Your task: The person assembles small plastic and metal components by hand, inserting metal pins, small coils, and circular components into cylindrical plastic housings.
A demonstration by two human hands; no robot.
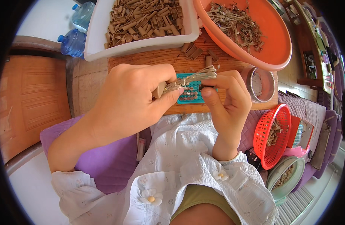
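Note:
My left hand (129, 95) is closed around a small tan casing (159, 90) and a bundle of thin, pale, wire-like strands (196, 77) that fans out to the right. Pinched between thumb and forefinger of my right hand (230, 93) is a small dark piece (202, 87), close to the strands; its kind cannot be made out. Directly under both hands, on the wooden table (142, 60), lies a teal tray (185, 100) with rows of small round pieces in its pockets. My fingers hide part of the tray.
A white tub (92, 50) of tan casings and an orange basin (283, 56) of tangled strands stand behind. Loose casings (195, 52) lie between them. A round container (268, 84) sits at the table's right edge; a red basket (260, 138) and pale green basin (298, 176) are lower right.

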